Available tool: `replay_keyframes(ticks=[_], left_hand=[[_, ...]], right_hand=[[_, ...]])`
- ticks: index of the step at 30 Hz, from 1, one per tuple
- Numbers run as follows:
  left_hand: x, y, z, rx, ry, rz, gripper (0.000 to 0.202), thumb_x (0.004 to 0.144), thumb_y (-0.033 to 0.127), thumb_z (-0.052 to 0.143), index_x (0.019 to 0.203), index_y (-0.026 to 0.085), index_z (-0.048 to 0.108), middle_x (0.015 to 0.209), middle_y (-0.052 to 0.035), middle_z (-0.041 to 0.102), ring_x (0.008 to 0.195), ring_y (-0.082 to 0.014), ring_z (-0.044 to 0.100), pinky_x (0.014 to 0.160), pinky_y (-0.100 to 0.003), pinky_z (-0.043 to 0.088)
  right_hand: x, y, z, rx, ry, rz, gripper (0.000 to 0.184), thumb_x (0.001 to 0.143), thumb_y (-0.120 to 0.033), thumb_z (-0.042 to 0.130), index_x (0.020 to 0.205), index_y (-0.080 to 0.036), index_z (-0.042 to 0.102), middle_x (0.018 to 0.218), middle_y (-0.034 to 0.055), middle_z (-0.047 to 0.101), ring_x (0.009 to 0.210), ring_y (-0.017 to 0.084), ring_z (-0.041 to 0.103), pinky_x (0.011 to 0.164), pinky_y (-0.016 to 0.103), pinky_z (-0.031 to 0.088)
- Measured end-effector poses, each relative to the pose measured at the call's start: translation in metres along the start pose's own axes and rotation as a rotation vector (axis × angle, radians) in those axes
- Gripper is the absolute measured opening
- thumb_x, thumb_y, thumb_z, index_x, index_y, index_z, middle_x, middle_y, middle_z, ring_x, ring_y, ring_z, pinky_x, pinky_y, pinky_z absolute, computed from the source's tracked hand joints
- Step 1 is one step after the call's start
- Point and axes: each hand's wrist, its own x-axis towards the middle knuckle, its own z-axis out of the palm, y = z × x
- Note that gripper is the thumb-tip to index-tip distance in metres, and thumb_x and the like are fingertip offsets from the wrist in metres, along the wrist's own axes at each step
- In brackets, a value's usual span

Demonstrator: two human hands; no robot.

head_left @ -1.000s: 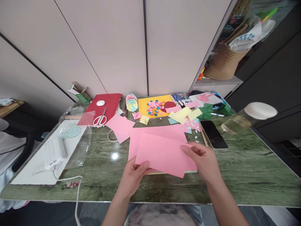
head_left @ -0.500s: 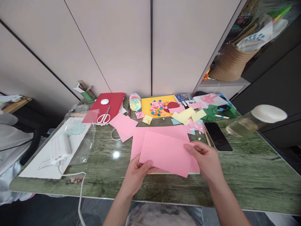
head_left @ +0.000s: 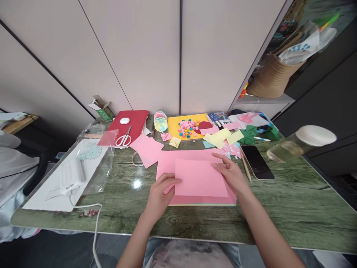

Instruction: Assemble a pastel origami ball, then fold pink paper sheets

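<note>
A smaller pink paper sheet (head_left: pixel 200 180) lies flat on a stack of larger pink paper (head_left: pixel 167 158). My left hand (head_left: pixel 161 195) rests at the small sheet's left edge, its fingers stretched and fingertips touching the paper. At the upper right corner, my right hand (head_left: pixel 231 173) has its fingers apart; one fingertip lies on the small sheet and another reaches past its top edge onto the larger paper. Neither hand grips the sheet. Thin yellowish and bluish layers show along the stack's front edge.
Left of the stack are a pink square (head_left: pixel 147 149), scissors (head_left: pixel 124 138) on a red folder (head_left: pixel 134 121), and a white power bank (head_left: pixel 71 175). Yellow strips (head_left: pixel 219 137) lie behind. A pencil (head_left: pixel 245 163), phone (head_left: pixel 257 162) and lidded cup (head_left: pixel 298 145) stand to the right.
The small pink sheet was held tilted above the stack; now it lies flat and squared on it. Both hands have loosened, and the right hand has moved up and left.
</note>
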Motion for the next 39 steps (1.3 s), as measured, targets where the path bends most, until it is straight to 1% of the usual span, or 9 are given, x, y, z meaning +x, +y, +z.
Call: replay_keyframes(ticks=[2,4,7,10,12,16,21,29,39], left_hand=[[-0.003,-0.005,0.004,0.150,-0.093,0.033,0.036,0.079,0.002,0.045,0.101,0.023,0.065,0.102,-0.0056,0.061,0.097,-0.0167,0.058,0.085,-0.032,0.048],[-0.010,-0.012,0.010,0.321,-0.213,0.055,0.041,0.078,0.001,0.044,0.109,0.022,0.061,0.107,-0.0073,0.061,0.101,-0.0193,0.056,0.088,-0.037,0.048],[-0.026,-0.019,0.022,0.562,-0.267,0.063,0.050,0.074,-0.003,0.043,0.116,0.021,0.056,0.126,-0.0109,0.052,0.119,-0.0255,0.045,0.094,-0.047,0.043],[-0.042,-0.020,0.032,0.676,-0.215,0.099,0.048,0.076,-0.001,0.042,0.119,0.018,0.054,0.138,-0.0133,0.041,0.130,-0.0285,0.032,0.100,-0.052,0.037],[-0.047,-0.019,0.038,0.687,-0.233,0.163,0.043,0.080,0.002,0.043,0.119,0.017,0.053,0.138,-0.0126,0.042,0.131,-0.0274,0.032,0.103,-0.051,0.035],[-0.047,-0.016,0.048,0.676,-0.286,0.221,0.032,0.087,0.017,0.045,0.117,0.017,0.054,0.132,-0.0098,0.051,0.125,-0.0249,0.042,0.105,-0.048,0.034],[-0.046,-0.016,0.053,0.668,-0.289,0.211,0.031,0.089,0.023,0.046,0.118,0.016,0.054,0.123,-0.0104,0.057,0.118,-0.0235,0.048,0.103,-0.046,0.035],[-0.047,-0.014,0.052,0.672,-0.310,0.182,0.030,0.088,0.021,0.047,0.117,0.016,0.053,0.115,-0.0122,0.059,0.101,-0.0243,0.054,0.085,-0.044,0.045],[-0.056,-0.021,0.052,0.640,-0.313,0.392,0.028,0.090,0.016,0.043,0.116,0.013,0.054,0.106,-0.0095,0.063,0.106,-0.0197,0.053,0.095,-0.037,0.042]], right_hand=[[0.007,0.012,0.000,-0.097,0.068,-0.035,0.053,0.080,-0.047,0.053,0.124,-0.019,0.049,0.057,-0.0045,0.054,0.057,0.014,0.052,0.062,0.029,0.042],[0.012,0.023,-0.002,-0.176,0.146,-0.060,0.052,0.081,-0.045,0.051,0.126,-0.020,0.046,0.080,0.0025,0.064,0.073,0.017,0.058,0.072,0.033,0.043],[0.005,0.034,-0.005,-0.331,0.242,-0.111,0.044,0.083,-0.042,0.048,0.120,-0.019,0.048,0.102,0.0090,0.062,0.089,0.021,0.057,0.082,0.036,0.040],[-0.018,0.033,-0.001,-0.491,0.263,-0.156,0.026,0.084,-0.039,0.047,0.094,-0.019,0.059,0.088,0.0075,0.063,0.084,0.022,0.055,0.082,0.038,0.035],[-0.038,0.029,0.009,-0.586,0.245,-0.180,0.021,0.084,-0.038,0.050,0.079,-0.019,0.059,0.077,0.0053,0.062,0.077,0.021,0.053,0.079,0.038,0.032],[-0.068,0.022,0.036,-0.717,0.163,-0.235,0.020,0.086,-0.032,0.049,0.071,-0.020,0.056,0.068,0.0021,0.059,0.074,0.019,0.052,0.076,0.035,0.028],[-0.078,0.027,0.055,-0.900,0.096,-0.283,0.021,0.088,-0.028,0.046,0.070,-0.019,0.053,0.068,0.0027,0.058,0.073,0.019,0.051,0.074,0.035,0.027],[-0.075,0.033,0.036,-0.828,0.138,-0.273,0.016,0.087,-0.030,0.049,0.078,-0.020,0.057,0.071,0.0008,0.060,0.072,0.018,0.054,0.074,0.033,0.028],[-0.079,0.049,0.017,-0.738,0.228,-0.265,0.016,0.088,-0.031,0.047,0.086,-0.020,0.058,0.079,0.0021,0.064,0.076,0.018,0.057,0.075,0.033,0.031]])
